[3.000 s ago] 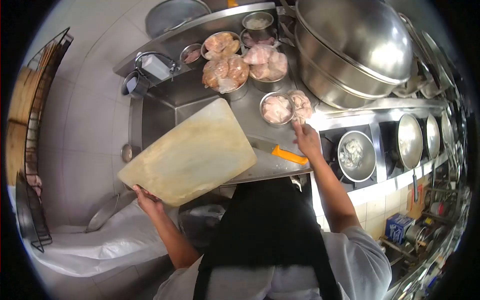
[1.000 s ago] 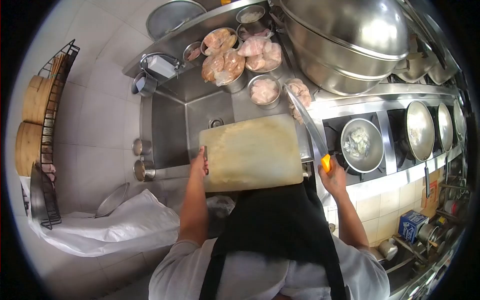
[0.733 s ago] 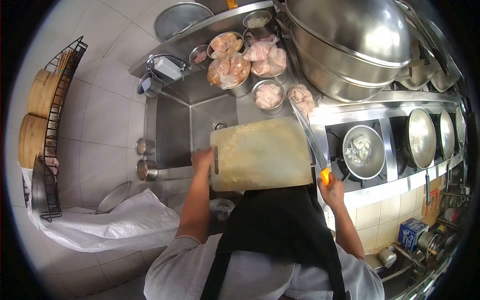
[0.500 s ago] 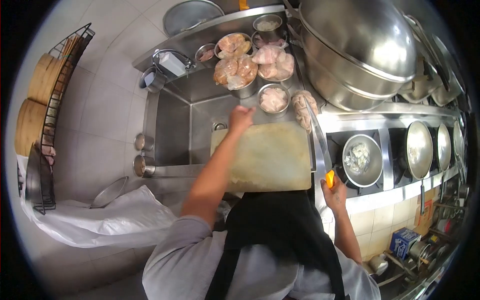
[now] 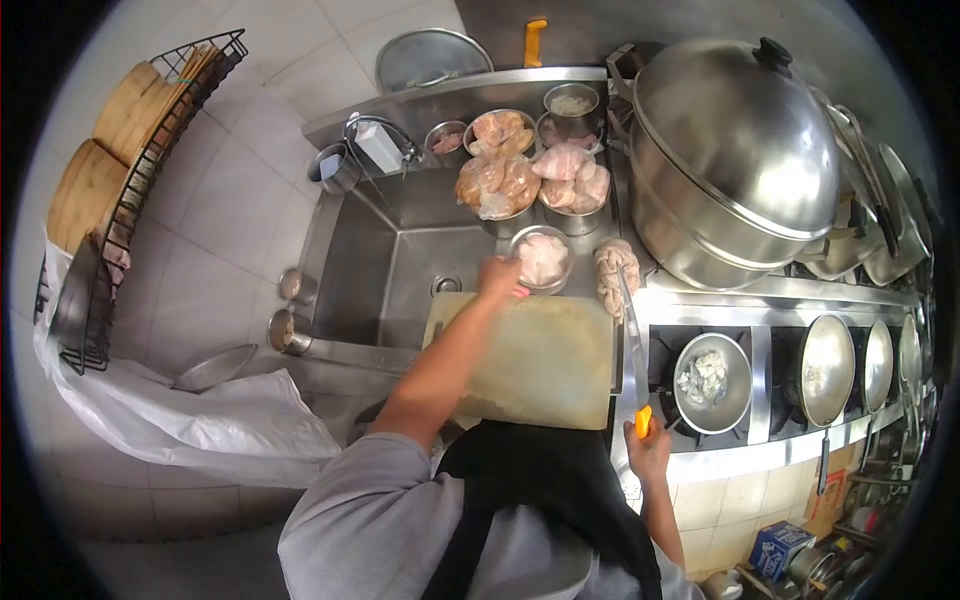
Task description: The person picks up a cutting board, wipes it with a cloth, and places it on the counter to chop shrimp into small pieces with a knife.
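Note:
My left hand (image 5: 503,278) is closed on the near left rim of a small metal bowl (image 5: 567,270) of pale raw meat (image 5: 542,258), just past the far edge of the cutting board (image 5: 540,360). In my right hand (image 5: 648,448) is a long knife (image 5: 634,345), gripped by its orange handle. The blade points away from me, its tip over a crumpled beige cloth (image 5: 612,285) on the counter. The cutting board's surface bears nothing.
Behind the bowl stand metal pots with bagged meat (image 5: 497,185). A sink (image 5: 365,270) lies to the left. On the right are a large steamer (image 5: 735,170), a burner pot (image 5: 712,383) and pans (image 5: 828,370). A wire rack (image 5: 150,180) holds wooden boards.
My left hand has moved right and taken hold of the metal bowl, which has shifted slightly left. The knife stays in my right hand. The view has tilted, so the scene sits lower.

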Tool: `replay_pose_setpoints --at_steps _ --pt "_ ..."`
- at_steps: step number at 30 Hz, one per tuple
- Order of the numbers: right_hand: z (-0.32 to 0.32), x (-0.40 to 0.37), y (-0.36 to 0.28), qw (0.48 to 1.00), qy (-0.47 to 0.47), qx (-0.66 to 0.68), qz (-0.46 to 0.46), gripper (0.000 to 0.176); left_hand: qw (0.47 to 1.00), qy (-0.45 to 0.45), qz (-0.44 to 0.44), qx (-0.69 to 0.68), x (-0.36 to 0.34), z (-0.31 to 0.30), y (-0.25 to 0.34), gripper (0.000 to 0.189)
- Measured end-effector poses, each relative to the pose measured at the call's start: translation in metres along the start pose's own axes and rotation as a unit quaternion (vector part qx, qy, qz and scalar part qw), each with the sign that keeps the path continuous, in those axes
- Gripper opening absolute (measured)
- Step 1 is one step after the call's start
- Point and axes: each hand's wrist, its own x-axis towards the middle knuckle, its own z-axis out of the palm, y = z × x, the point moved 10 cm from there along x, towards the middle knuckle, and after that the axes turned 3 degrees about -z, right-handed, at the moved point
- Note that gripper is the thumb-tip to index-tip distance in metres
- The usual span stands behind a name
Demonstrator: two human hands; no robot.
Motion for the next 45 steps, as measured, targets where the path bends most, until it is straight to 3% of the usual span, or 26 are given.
replay_pose_setpoints --at_steps 5,8,12,16,20,23,25,27,29,30,31,33,35,36,37,38,41,43,45 --pt "-0.005 0.003 0.01 0.998 0.018 0.054 0.003 0.029 0.998 -0.036 0.045 0.001 -0.047 -0.058 0.106 0.037" --pt "-0.012 0.012 0.003 1.0 -0.003 -0.002 0.027 0.029 0.996 -0.057 0.07 -0.026 -0.034 -0.08 0.175 0.039" --pt "-0.011 0.018 -0.009 0.999 0.013 -0.013 0.036 0.028 0.988 -0.041 0.123 -0.085 0.033 -0.095 0.243 0.035" --pt "-0.005 0.007 -0.007 0.997 0.019 -0.024 0.07 0.028 0.989 0.0 0.112 -0.094 0.128 -0.09 0.268 0.037" --pt "-0.005 -0.008 -0.004 0.993 0.017 -0.048 0.105 0.031 0.993 0.024 0.089 -0.069 0.197 -0.077 0.259 0.045" --pt "-0.005 -0.028 0.007 0.985 0.029 -0.094 0.143 0.031 0.991 -0.004 0.087 -0.104 0.243 -0.071 0.236 0.05" --pt "-0.007 -0.033 0.004 0.979 0.011 -0.071 0.191 0.031 0.989 -0.073 0.064 -0.115 0.266 -0.07 0.222 0.051" --pt "-0.006 -0.042 0.02 0.983 0.027 -0.068 0.166 0.031 0.985 -0.065 0.144 0.071 0.262 -0.08 0.231 0.049" --pt "-0.01 -0.048 0.03 0.983 0.03 -0.073 0.165 0.032 0.988 0.031 0.148 0.025 0.206 -0.1 0.248 0.039" --pt "-0.013 -0.052 0.034 0.982 0.04 -0.073 0.171 0.032 0.972 0.15 0.171 0.053 0.17 -0.105 0.26 0.038" --pt "-0.018 -0.056 0.038 0.979 0.053 -0.076 0.18 0.031 0.947 0.154 0.27 0.08 0.137 -0.09 0.274 0.038" --pt "-0.027 -0.067 0.05 0.979 0.068 -0.056 0.182 0.029 0.874 0.156 0.44 0.133 0.046 -0.031 0.259 0.032" --pt "-0.045 -0.08 0.053 0.968 0.088 -0.055 0.228 0.03 0.797 -0.029 0.53 0.288 -0.011 0.074 0.191 0.023" --pt "-0.053 -0.087 0.058 0.963 0.105 -0.048 0.244 0.031 0.854 -0.108 0.423 0.284 -0.026 0.118 0.143 0.033" --pt "-0.058 -0.093 0.062 0.959 0.117 -0.039 0.255 0.032 0.805 -0.175 0.487 0.292 -0.04 0.156 0.113 0.049" --pt "-0.063 -0.098 0.065 0.959 0.123 -0.036 0.252 0.032 0.748 -0.156 0.551 0.335 -0.065 0.182 0.094 0.056" --pt "-0.082 -0.107 0.074 0.951 0.168 -0.046 0.258 0.033 0.739 -0.189 0.549 0.341 -0.063 0.225 0.054 0.062" --pt "-0.092 -0.112 0.077 0.952 0.18 -0.052 0.241 0.034 0.756 -0.12 0.486 0.423 -0.062 0.231 0.044 0.06" --pt "-0.089 -0.108 0.08 0.965 0.215 -0.029 0.149 0.031 0.772 -0.111 0.491 0.389 -0.034 0.224 0.04 0.051"
